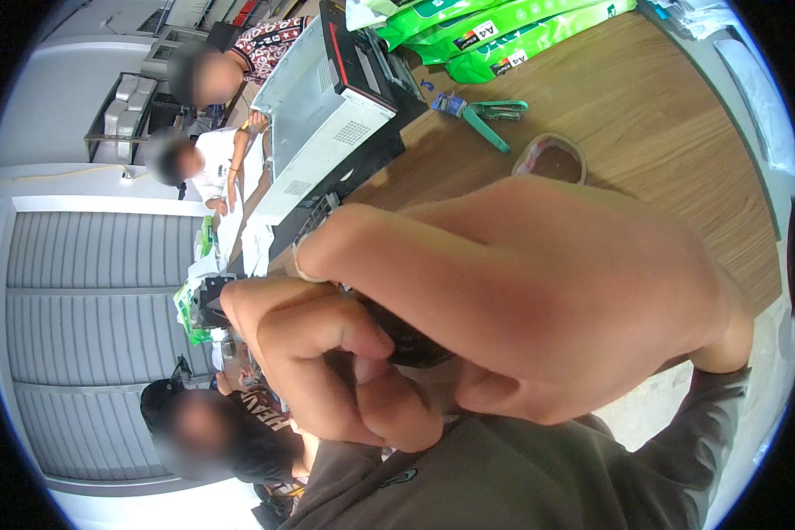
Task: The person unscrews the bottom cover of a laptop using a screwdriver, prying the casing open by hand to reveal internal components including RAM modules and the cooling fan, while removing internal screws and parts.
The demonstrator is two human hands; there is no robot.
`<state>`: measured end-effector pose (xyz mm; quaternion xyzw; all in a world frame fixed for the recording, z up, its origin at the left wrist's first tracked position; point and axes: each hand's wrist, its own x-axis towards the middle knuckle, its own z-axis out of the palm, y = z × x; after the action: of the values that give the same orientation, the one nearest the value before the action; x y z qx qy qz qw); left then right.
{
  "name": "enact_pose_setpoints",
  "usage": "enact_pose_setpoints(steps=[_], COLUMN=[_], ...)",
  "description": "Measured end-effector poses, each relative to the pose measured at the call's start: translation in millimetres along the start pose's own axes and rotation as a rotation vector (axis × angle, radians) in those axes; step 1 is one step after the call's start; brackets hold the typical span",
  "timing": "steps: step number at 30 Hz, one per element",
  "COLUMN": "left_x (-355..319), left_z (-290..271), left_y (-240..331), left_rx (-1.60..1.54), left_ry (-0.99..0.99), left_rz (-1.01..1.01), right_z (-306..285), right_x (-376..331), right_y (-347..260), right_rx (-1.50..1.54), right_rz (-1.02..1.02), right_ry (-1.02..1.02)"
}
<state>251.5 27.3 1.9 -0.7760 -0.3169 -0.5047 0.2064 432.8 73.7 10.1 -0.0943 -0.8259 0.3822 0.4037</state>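
Observation:
Close to the camera, my right hand [539,291] reaches in from the right with its fingers curled. My left hand [327,353] is beside it on the left, fingers bent inward and closed. A dark, black object [408,340] shows in the small gap between the two hands. Most of it is covered by my fingers, so its kind cannot be made out. Just past my right hand, a roll of tape [552,157] lies on the wooden table [654,124]. Near the roll is a teal-handled tool [488,124].
Green paper packs [503,40] are stacked at the table's far edge. A white and black boxy machine [340,124] stands beyond my hands. Co-workers sit along the left: one in white [212,163], one in patterned clothing [274,35], one in black [256,433]. A grey shutter [106,344] is behind them.

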Motion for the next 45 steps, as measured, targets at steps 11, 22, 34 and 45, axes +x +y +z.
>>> enact_pose_setpoints(steps=[11, 22, 34, 45], left_x=[13, 15, 15, 19], left_z=[-12, -11, -10, -11], left_y=[3, 6, 5, 15], left_rx=[-0.017, 0.002, 0.029, 0.034], left_ry=[-0.200, -0.254, -0.253, -0.222], left_rz=[-0.264, -0.149, -0.118, -0.169], right_z=[-6, -16, -19, -11], right_x=[-7, -42, -109, -128], right_y=[-7, -11, -23, -34], right_rx=[-0.188, -0.086, -0.064, 0.167], right_rz=[-0.083, 0.186, 0.220, 0.112], right_ry=[0.086, 0.096, 0.491, 0.910])
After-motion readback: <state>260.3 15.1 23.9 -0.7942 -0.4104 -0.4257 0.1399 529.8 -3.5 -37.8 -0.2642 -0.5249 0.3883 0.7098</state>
